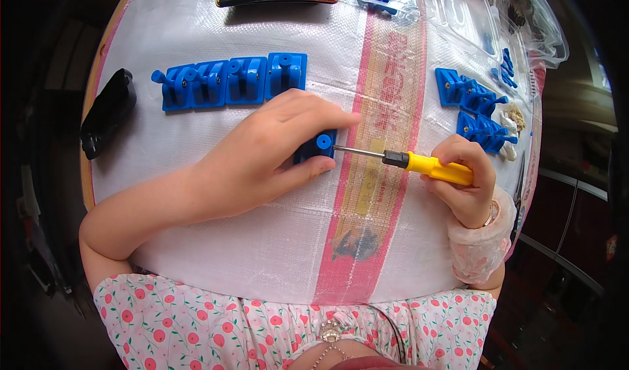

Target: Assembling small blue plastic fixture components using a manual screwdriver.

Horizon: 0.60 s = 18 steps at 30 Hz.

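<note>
two hands, well apart: from afar i see the left hand [272, 141] clamped around a blue block [324, 141], seemingly to steady it, while the right hand [473, 190] grips a yellow screwdriver [436, 167] sideways, likely to line its tip up with the block's right side; contact i can't tell. the block sits just below four blue hooks [246, 82]. white sheet [216, 259] gives elbow room nearer the body; a black tray [108, 114] borders its left edge.

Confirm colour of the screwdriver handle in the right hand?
Screwdriver handle: yellow, with a black collar toward the shaft; right hand. Best in the head view.
</note>
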### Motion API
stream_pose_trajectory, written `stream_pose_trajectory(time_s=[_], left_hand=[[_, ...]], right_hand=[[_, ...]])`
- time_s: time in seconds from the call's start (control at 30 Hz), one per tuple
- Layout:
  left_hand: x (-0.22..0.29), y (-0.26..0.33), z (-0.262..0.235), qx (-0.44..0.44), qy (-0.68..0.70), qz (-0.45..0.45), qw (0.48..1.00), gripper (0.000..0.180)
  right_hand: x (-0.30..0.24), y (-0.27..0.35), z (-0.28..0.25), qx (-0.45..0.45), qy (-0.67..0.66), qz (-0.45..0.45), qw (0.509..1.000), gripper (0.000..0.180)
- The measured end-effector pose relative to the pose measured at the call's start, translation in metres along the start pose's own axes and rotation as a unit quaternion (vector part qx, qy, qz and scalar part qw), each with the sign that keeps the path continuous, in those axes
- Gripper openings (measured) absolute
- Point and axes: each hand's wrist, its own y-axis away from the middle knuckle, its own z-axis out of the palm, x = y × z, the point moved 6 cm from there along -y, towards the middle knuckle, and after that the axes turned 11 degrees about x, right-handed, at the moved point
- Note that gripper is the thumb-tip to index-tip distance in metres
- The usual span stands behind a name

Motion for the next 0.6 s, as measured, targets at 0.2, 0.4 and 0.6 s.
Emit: stream_pose_trajectory(time_s=[0.2, 0.4, 0.6], left_hand=[[0.0019, -0.003, -0.0032, 0.001, 0.011, -0.042, 0.999, 0.053], [-0.0017, -0.0023, 0.0006, 0.001, 0.016, -0.02, 1.0, 0.049], [0.0006, -0.0021, 0.0011, 0.001, 0.005, -0.012, 1.0, 0.039]], right_hand=[[-0.0086, -0.0073, -0.0036, 0.035, 0.056, -0.029, 0.997, 0.033], [-0.005, -0.0047, -0.0079, 0.005, 0.064, -0.012, 0.998, 0.033], [-0.005, -0.0031, -0.0044, -0.038, 0.065, 0.038, 0.996, 0.028]])
